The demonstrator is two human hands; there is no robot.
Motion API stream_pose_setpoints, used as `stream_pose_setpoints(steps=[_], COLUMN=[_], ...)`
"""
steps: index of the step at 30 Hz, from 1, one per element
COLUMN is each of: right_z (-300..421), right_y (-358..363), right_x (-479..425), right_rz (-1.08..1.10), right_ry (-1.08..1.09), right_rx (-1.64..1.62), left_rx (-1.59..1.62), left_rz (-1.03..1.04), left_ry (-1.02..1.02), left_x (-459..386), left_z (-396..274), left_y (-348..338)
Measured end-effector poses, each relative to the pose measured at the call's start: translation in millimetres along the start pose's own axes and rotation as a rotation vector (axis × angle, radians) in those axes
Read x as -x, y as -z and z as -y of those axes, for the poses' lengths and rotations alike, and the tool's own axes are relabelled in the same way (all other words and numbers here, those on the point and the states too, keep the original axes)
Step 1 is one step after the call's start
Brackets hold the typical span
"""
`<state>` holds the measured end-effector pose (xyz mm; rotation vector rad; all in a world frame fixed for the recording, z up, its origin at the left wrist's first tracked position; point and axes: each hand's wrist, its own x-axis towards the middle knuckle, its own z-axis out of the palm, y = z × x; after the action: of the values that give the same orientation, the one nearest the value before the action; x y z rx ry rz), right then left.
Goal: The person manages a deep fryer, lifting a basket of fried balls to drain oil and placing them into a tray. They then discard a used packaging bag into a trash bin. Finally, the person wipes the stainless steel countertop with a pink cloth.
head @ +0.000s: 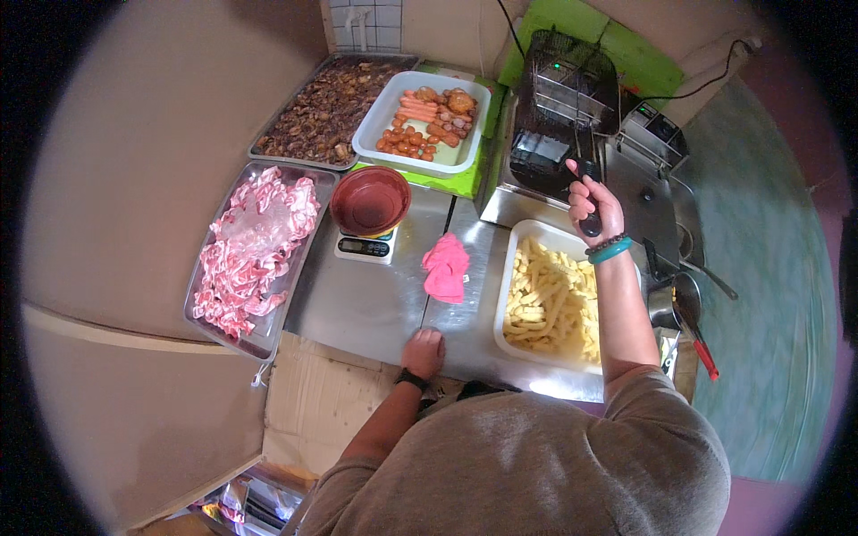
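My right hand (596, 206) grips the black handle (590, 224) of a fryer basket over the deep fryer (499, 202), whose well holds dark oil. My left hand (423, 352) rests on the front edge of the steel counter (362, 301), its fingers curled; whether anything is under it cannot be told. Beneath my right forearm stands a white tub (499, 315) of pale cut potato fries (546, 295). A crumpled pink cloth (446, 268) lies between my hands and the fryer. Left of it, a reddish-brown bowl (371, 201) sits on a white digital kitchen scale (364, 248).
At left is a metal tray (268, 348) of sliced raw meat (258, 248). Behind are a tray of dark browned pieces (322, 110) and a white tub (419, 164) of sausages. A wire basket (570, 67) stands at the fryer's back. At right are a metal pot (660, 305) and red-handled tool (705, 358).
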<state>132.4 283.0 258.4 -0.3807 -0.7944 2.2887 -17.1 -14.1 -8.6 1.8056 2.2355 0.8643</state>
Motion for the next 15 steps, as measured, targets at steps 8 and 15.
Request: stream_pose_setpoints(steps=[8,15], right_z=[21.0,35.5], right_y=[25.1,23.1], right_x=[-11.4,-32.0], right_rz=[-0.086,-0.157], right_ry=[-0.083,-0.11], right_rx=[-0.38,-0.335], left_rx=[0.02,0.007], left_rz=[-0.126,-0.143], left_ry=[-0.1,-0.092], left_x=[-2.1,-3.6], left_z=[1.8,-3.7], left_y=[-2.9,3.9])
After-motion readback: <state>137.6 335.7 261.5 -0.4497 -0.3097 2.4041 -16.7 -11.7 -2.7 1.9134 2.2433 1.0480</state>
